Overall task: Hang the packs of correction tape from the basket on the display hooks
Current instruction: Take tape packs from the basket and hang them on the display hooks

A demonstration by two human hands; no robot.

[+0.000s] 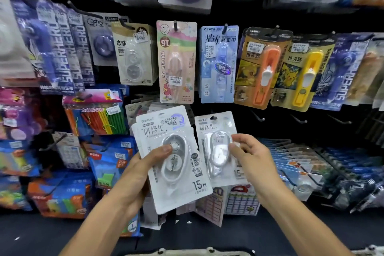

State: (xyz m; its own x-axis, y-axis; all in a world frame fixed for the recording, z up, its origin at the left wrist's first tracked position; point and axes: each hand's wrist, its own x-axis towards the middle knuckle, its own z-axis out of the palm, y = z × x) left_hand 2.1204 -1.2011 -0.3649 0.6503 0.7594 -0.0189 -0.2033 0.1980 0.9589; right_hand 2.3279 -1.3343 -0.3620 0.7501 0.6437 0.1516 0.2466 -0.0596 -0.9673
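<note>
Before the black pegboard display wall (239,16), below its middle row of hung stationery, both hands hold packs of correction tape. Curled round a fanned stack of white blister-card correction tape packs (176,162), the left hand (143,170) has its thumb pressing on the front pack's clear bubble. With thumb and fingertips the right hand (251,156) pinches a single white blister-card pack (218,147) at its bubble. Both stand roughly upright, long axis vertical, hang-holes uppermost; the stack leans its top leftward. These cards look light and fairly stiff, with glossy plastic likely to slip, so gripping by the card edges below the hole seems best. Bare metal hooks (257,117) project just right of the single pack. Part of a pale basket rim (187,252) shows at the bottom edge.
</note>
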